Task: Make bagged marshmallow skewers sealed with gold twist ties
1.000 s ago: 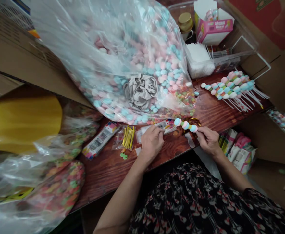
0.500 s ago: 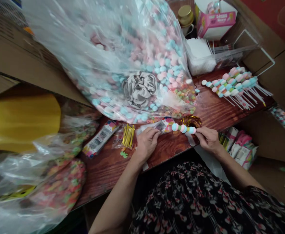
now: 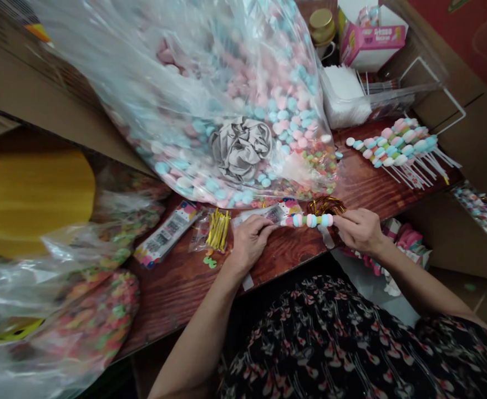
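A marshmallow skewer (image 3: pixel 312 220) in pink, blue and white, with green and yellowish pieces between, lies level over the front of the table. My right hand (image 3: pixel 359 228) pinches its right end, hiding the stick. At the other end, my left hand (image 3: pixel 249 239) is closed with thumb and finger together at the edge of a clear printed plastic wrapper (image 3: pixel 279 210). The skewer's left tip meets this wrapper; whether it is inside, I cannot tell. Just behind the skewer lies a bundle of gold twist ties (image 3: pixel 325 205).
A huge clear bag of marshmallows (image 3: pixel 227 88) fills the back, with a grey scrunchie (image 3: pixel 241 148) on it. Finished skewers (image 3: pixel 397 145) are piled at right. Yellow sticks (image 3: pixel 217 230) and a wrapper pack (image 3: pixel 166 235) lie left, near a bag of gummies (image 3: pixel 97 316).
The skewer has shifted slightly left toward my left hand, its left tip now nearer the fingers. My right hand has turned a little, and the view has shifted slightly.
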The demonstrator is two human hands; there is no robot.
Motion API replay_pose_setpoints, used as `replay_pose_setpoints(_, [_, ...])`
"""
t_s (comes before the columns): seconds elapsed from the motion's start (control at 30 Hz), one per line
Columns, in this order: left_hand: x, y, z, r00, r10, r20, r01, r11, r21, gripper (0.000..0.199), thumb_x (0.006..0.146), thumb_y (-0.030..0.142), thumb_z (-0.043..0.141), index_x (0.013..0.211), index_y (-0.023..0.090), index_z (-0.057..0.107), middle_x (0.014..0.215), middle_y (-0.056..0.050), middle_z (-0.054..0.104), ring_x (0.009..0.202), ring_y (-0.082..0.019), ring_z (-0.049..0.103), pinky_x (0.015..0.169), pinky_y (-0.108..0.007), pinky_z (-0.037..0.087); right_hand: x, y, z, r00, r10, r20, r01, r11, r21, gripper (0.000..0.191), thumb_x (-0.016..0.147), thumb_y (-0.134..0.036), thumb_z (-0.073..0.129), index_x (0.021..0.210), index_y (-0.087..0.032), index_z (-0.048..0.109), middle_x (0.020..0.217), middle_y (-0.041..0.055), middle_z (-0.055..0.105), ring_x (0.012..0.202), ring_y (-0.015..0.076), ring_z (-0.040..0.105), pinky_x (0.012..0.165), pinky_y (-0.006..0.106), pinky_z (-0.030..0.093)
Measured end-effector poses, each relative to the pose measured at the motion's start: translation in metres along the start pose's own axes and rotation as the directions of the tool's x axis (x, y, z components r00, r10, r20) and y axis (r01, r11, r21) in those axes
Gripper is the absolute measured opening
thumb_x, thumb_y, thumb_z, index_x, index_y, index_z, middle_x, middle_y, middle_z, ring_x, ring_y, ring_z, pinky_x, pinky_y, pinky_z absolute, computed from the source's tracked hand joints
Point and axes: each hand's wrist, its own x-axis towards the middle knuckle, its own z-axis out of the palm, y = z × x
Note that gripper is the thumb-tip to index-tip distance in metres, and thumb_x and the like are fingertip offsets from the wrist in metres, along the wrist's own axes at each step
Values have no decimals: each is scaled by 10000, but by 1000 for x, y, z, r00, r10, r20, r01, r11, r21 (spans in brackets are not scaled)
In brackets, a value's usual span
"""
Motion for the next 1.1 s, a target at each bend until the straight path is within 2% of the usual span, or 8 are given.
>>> replay_pose_setpoints(0.17, [-1, 0, 2, 997, 63, 36, -63, 998, 12, 147, 894, 268, 614, 812, 178, 696, 779, -49, 673, 730, -149, 616, 685, -274, 489, 22, -3, -15, 992, -107, 61, 114, 987, -115, 197, 894, -160, 493, 861, -179, 686, 636, 8, 579, 626, 119, 439, 620, 315, 245])
replay_pose_setpoints(0.33, [-1, 0, 1, 992, 113, 62, -113, 994, -7, 140, 894, 254, 616, 805, 181, 696, 776, -45, 668, 723, -144, 616, 675, -267, 490, 31, -3, -8, 990, -103, 95, 102, 995, 13, 200, 901, -170, 490, 855, -178, 684, 643, 0, 575, 614, 120, 431, 601, 296, 252])
replay_pose_setpoints(0.43, [-1, -2, 2, 985, 146, 87, -145, 989, -18, 116, 894, 248, 612, 842, 189, 697, 807, -45, 673, 737, -145, 621, 678, -267, 493, 33, -6, 2, 990, -129, 58, 130, 991, -21, 188, 890, -155, 503, 826, -172, 680, 629, 2, 571, 609, 124, 431, 590, 295, 250])
replay_pose_setpoints(0.57, [-5, -1, 3, 977, 193, 86, -197, 980, 37, 105, 901, 206, 566, 910, 189, 670, 858, -55, 660, 797, -165, 607, 719, -292, 499, 35, -10, 9, 962, -271, -15, 271, 962, -25, 200, 893, -151, 485, 840, -157, 679, 618, 1, 573, 604, 123, 430, 600, 299, 264])
replay_pose_setpoints(0.73, [-3, 14, -6, 974, 224, 22, -222, 938, 268, 326, 828, 183, 586, 1155, 178, 595, 1045, -111, 615, 976, -244, 545, 857, -410, 467, 34, -2, 3, 976, -217, -36, 219, 973, 71, 210, 896, -150, 469, 838, -175, 668, 629, -4, 579, 614, 118, 450, 593, 291, 278])
replay_pose_setpoints(0.9, [11, 26, -9, 951, 254, 177, -305, 869, 389, 462, 769, 205, 594, 1231, 213, 573, 1353, -157, 493, 1233, -374, 406, 1000, -583, 308, 31, -3, -1, 978, -193, -80, 201, 973, 113, 215, 891, -137, 457, 866, -172, 668, 639, -6, 583, 608, 112, 458, 592, 287, 290])
replay_pose_setpoints(1.0, [13, 32, -4, 923, 276, 267, -353, 886, 302, 336, 808, 203, 549, 1143, 184, 561, 1151, -130, 605, 1089, -308, 520, 988, -537, 341, 29, -8, -1, 978, -166, -129, 177, 981, 80, 212, 885, -138, 461, 897, -174, 670, 660, 1, 594, 626, 113, 476, 587, 300, 278])
replay_pose_setpoints(1.1, [9, 38, 1, 932, 157, 326, -238, 945, 225, 176, 852, 222, 525, 1021, 175, 539, 898, -64, 605, 792, -205, 559, 756, -355, 440, 25, -11, -4, 964, -208, -167, 211, 977, 1, 197, 880, -147, 479, 941, -187, 662, 683, 5, 611, 611, 114, 456, 583, 314, 264])
